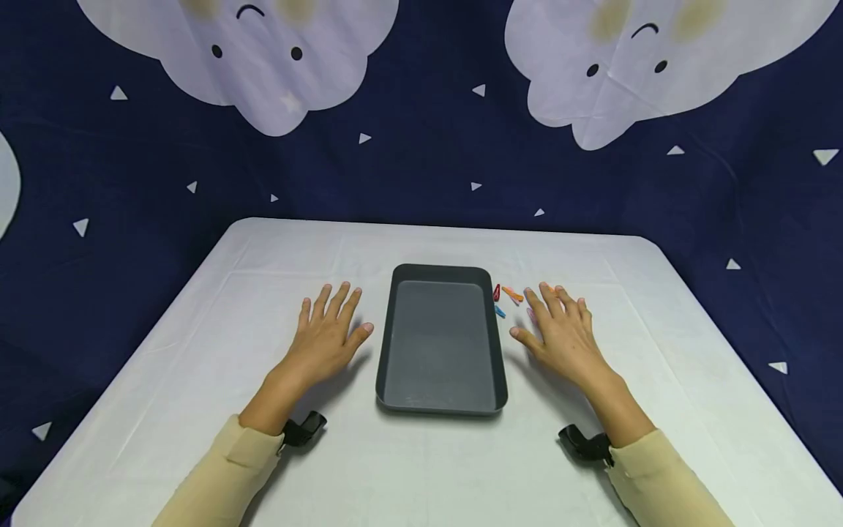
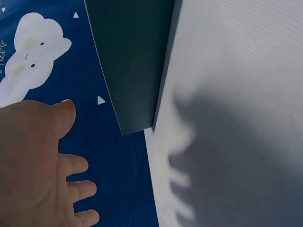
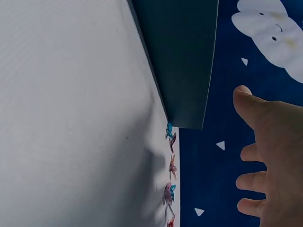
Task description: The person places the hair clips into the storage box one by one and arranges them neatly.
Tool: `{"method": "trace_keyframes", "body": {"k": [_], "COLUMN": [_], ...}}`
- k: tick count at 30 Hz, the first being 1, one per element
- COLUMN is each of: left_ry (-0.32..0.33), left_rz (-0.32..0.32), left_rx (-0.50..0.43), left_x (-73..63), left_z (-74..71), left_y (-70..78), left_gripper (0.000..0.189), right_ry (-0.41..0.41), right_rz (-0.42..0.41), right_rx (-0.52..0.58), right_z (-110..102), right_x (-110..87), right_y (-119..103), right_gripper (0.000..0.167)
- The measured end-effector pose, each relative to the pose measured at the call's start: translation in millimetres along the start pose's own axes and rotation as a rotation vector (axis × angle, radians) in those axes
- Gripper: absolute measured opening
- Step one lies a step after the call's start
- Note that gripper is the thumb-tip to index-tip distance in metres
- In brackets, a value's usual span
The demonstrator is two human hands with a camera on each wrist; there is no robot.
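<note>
A dark grey rectangular baking pan [image 1: 443,344] lies on the table between the two hands. To its left, my left hand [image 1: 326,340] hovers with fingers spread and holds nothing. My right hand [image 1: 560,337] is held over the table on the other side, its fingers straight and apart. Small hair clips lie by the pan's far right side: a red clip [image 1: 497,293], an orange clip [image 1: 512,294] and a blue clip [image 1: 500,312]. A pink clip [image 3: 168,194] shows in the right wrist view. The right hand partly hides several clips in the head view.
A white cloth covers the table [image 1: 197,410], whose far edge has rounded corners. Behind it hangs a dark blue curtain [image 1: 421,168] with white clouds and triangles. Each wrist wears a black camera, the left camera [image 1: 304,429] and the right camera [image 1: 585,443].
</note>
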State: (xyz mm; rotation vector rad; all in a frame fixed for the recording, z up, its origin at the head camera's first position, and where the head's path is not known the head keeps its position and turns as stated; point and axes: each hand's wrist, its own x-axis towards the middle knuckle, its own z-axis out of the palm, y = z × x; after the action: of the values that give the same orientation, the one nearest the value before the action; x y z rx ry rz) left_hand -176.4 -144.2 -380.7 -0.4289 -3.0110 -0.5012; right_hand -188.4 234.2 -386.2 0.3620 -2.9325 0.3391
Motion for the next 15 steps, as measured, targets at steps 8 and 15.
{"method": "trace_keyframes", "body": {"k": [8,15], "left_ry": [-0.003,0.012], "left_rz": [0.016,0.046], "left_rx": [-0.026,-0.057], "left_x": [-0.4,-0.1], "left_z": [1.2,2.5], "left_y": [2.6,2.8], "left_gripper": [0.066,0.065], "right_ry": [0.003,0.007], "right_rz": [0.004,-0.002], "right_rx": [0.056,0.093], "right_z": [-1.0,-0.9], "right_x": [-0.1,-0.6], "right_y": [3.2,5.4], "right_gripper": [0.074,0.073]}}
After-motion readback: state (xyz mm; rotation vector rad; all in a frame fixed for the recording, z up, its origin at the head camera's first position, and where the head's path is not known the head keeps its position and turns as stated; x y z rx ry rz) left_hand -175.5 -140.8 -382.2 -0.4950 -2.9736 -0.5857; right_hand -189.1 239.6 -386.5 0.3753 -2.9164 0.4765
